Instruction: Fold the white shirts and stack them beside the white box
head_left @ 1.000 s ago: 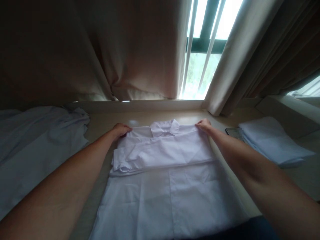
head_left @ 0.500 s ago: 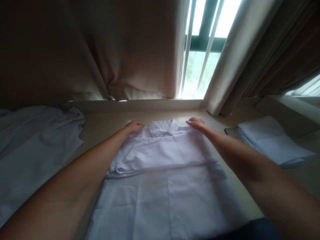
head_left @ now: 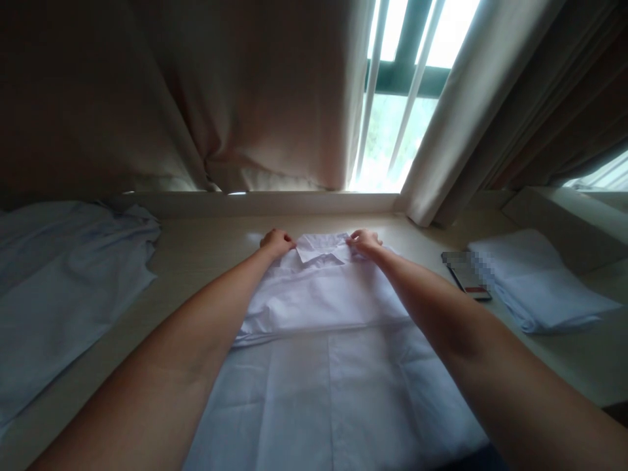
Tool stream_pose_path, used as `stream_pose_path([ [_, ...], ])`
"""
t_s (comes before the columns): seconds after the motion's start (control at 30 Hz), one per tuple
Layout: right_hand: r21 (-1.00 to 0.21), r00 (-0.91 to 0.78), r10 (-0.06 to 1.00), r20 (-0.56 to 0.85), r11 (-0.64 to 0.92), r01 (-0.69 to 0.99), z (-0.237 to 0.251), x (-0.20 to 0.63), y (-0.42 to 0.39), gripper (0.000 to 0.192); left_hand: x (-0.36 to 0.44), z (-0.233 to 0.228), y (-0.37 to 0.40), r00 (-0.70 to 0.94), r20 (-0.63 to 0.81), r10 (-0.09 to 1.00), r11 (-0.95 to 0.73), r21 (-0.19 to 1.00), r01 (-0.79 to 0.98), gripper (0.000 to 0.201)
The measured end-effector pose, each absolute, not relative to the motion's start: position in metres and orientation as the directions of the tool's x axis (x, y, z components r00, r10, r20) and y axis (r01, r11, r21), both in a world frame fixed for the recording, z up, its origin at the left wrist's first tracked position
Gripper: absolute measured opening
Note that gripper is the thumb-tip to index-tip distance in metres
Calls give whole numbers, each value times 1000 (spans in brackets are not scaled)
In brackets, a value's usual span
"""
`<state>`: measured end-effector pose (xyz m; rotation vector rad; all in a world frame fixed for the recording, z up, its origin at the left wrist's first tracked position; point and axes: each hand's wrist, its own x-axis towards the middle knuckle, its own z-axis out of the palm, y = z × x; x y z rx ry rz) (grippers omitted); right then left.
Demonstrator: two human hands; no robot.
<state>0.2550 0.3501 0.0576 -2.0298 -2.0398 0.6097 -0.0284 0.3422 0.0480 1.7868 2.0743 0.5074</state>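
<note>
A white collared shirt [head_left: 318,297] lies spread in front of me, its collar [head_left: 321,246] at the far end and a folded layer across its upper part. At the collar's left side, my left hand [head_left: 278,243] is closed with the fingertips pinching the shirt. My right hand [head_left: 364,241] pinches the cloth at the collar's right side, thumb and fingers together. The lower part of the shirt reaches toward my body and passes under my forearms.
To the left lies a loose heap of white cloth [head_left: 73,275]. A phone-like flat dark-edged object [head_left: 466,278] sits beside a folded white garment [head_left: 540,281] on the right. Curtains [head_left: 275,98] and a barred window [head_left: 402,98] stand behind the pale table [head_left: 201,245].
Both hands have moved inward from the shirt's shoulders to the two sides of the collar. The view has shifted slightly, and more of the flat object at right shows.
</note>
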Motion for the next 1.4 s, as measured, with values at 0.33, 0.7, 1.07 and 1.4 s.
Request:
stream_pose_path([
  [0.33,-139,-391,904,173,415,899,67,301,269,39,-8,54,241,317,186,930,-360,283,889,35],
  [0.7,-63,-317,939,-137,311,948,77,283,256,35,-26,65,247,256,-54,965,-243,179,954,36],
  [1.07,-129,-343,893,-293,318,939,100,290,279,27,-39,80,247,337,-93,937,-300,280,912,22],
  [1.4,-84,-407,913,16,407,909,98,298,228,51,-38,77,204,273,194,942,-311,203,928,51],
])
